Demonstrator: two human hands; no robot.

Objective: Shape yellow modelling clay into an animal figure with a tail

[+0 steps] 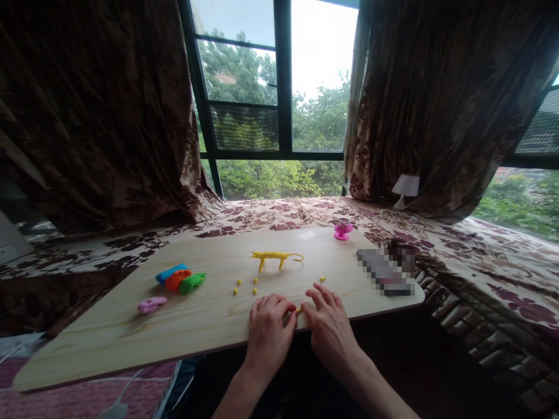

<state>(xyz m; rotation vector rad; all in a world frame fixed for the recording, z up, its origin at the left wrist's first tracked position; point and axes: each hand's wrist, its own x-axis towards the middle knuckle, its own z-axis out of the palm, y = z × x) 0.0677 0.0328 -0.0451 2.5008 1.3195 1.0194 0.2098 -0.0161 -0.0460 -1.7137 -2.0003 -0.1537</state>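
A yellow clay animal figure (271,255) with thin legs and a long curled tail stands mid-table. Near the front edge, my left hand (269,326) is closed, thumb and forefinger pinched at a small piece of yellow modelling clay (299,310). The clay's far end reaches my right hand (331,326), whose fingers are spread and stretched forward over the tabletop; one fingertip seems to touch the clay. Little yellow clay balls (254,291) lie in front of the figure, and another yellow bit (322,279) sits just beyond my right fingertips.
On the left of the wooden table (131,340) lie blue (171,273), orange (177,280) and green (192,283) lumps and a pink lump (151,305). A pink stand-like object (343,230) is at the back right. A blurred-out dark rectangular object (384,272) lies by the right edge.
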